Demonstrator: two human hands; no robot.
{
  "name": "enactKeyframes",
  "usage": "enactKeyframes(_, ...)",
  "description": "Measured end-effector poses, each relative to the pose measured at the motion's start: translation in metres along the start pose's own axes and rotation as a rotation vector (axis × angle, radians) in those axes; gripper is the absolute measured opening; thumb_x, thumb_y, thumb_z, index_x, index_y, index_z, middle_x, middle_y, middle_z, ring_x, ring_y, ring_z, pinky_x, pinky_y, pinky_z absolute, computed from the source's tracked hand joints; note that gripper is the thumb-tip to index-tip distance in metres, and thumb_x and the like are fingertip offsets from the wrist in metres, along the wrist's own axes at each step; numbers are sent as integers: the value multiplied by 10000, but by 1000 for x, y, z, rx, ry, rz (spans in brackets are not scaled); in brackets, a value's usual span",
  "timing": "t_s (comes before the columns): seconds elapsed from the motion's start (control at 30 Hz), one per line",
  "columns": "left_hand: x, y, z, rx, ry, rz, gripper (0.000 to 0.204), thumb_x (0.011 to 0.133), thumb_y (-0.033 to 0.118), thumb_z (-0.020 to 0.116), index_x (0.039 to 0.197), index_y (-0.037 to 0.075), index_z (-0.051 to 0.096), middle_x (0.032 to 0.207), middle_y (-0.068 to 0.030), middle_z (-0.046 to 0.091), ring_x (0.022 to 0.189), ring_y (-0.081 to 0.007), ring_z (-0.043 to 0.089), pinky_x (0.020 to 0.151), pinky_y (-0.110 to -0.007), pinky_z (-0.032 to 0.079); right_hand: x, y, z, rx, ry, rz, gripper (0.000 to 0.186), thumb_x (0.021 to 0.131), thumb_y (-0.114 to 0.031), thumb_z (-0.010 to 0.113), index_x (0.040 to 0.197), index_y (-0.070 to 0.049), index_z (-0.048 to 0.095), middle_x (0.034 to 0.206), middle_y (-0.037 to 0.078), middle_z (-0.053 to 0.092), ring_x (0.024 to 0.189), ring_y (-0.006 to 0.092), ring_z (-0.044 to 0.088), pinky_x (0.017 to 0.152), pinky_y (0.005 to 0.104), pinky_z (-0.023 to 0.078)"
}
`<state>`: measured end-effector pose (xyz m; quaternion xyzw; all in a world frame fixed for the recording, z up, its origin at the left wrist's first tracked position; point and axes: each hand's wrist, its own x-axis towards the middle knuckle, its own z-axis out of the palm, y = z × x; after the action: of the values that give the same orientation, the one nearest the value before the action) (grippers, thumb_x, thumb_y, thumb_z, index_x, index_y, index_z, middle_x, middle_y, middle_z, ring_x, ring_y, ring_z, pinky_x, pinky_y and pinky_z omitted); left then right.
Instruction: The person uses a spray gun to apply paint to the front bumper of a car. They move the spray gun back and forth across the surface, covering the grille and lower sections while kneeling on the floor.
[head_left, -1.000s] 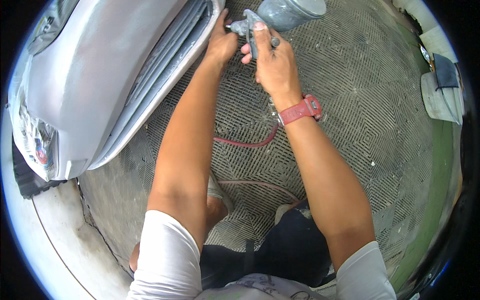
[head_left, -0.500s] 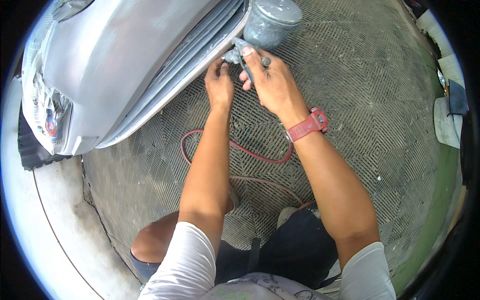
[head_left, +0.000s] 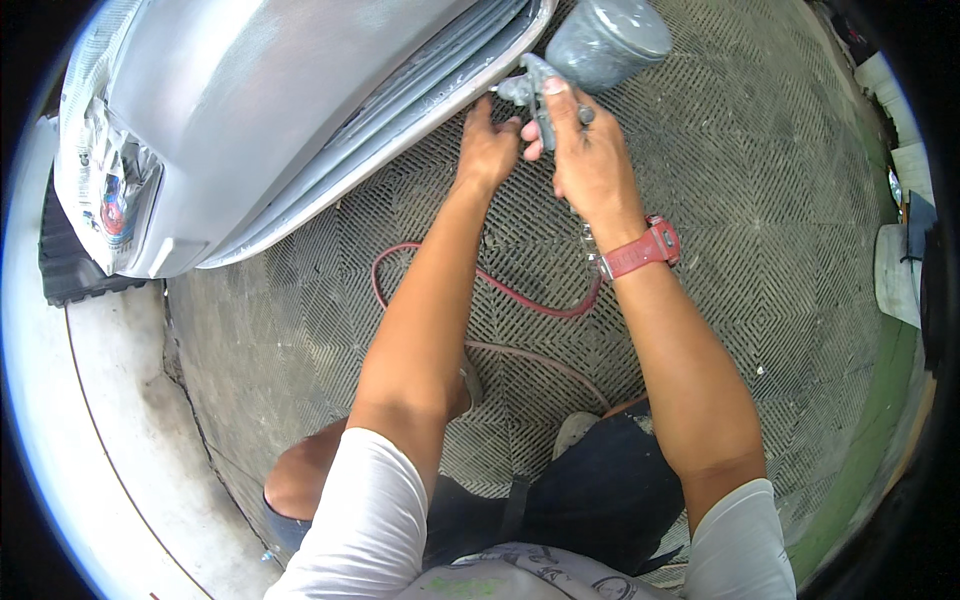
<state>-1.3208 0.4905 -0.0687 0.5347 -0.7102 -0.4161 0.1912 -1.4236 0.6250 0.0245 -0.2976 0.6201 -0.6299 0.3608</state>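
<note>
My right hand [head_left: 590, 160] grips a grey, paint-coated spray gun [head_left: 537, 85] with a large grey cup [head_left: 608, 45] at the top, its thumb along the gun's upper body. My left hand [head_left: 489, 145] is just left of the gun, fingers apart and reaching up to the lower edge of a grey vehicle body part [head_left: 220, 110] with slats along its opening; whether its fingertips touch that edge I cannot tell. Crumpled newspaper [head_left: 112, 190] covers the part's left end. A red watch [head_left: 645, 250] is on my right wrist.
Below my arms lies a ribbed mat [head_left: 760, 190] crossed by a red hose [head_left: 530, 300] and a paler hose [head_left: 540, 355]. A black ribbed object [head_left: 70, 270] lies under the part's left end, beside pale concrete [head_left: 110, 420]. A pale container [head_left: 895, 275] stands at the right.
Both hands and the gun sit lower and further right than a second ago, having dipped and risen slightly. The body part and surroundings have shifted in view as my head moved.
</note>
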Motion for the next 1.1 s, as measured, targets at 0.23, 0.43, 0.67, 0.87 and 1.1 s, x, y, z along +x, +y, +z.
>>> enactKeyframes(0.23,15,58,16,138,-140,344,677,984,229,697,1605,79,476,1679,-204,422,1536,-404,420,1300,-447,321,8,-4,-14,115,276,-136,554,1151,-450,498,1435,1,651,855,69,735,700,121,670,678,306,562)
enactKeyframes(0.43,10,88,16,670,-62,629,658,920,211,743,1550,224,553,1766,-229,210,1401,-406,581,1140,-515,521,9,-12,-24,134,358,-134,643,1155,-538,406,1312,41,637,980,135,752,806,157,742,460,258,506)
enactKeyframes(0.67,34,112,22,721,-138,636,828,819,210,829,1542,-2,484,1672,-379,226,1147,-421,736,1011,-468,604,9,-21,-19,172,317,-206,534,1152,-469,490,1170,27,688,863,64,737,747,134,697,718,326,553)
enactKeyframes(0.87,30,147,4,209,-74,589,600,891,333,755,1383,22,612,1280,-280,696,1103,-383,743,947,-457,584,9,-39,-17,174,301,-330,644,1153,-548,413,1235,32,679,972,109,765,793,134,735,470,247,504)
enactKeyframes(1.1,14,181,-9,1,63,523,444,896,82,621,1338,109,656,899,-197,712,869,-329,722,831,-447,550,-1,-51,-16,256,337,-378,550,1165,-477,441,1186,14,688,918,65,744,773,120,685,631,270,518)
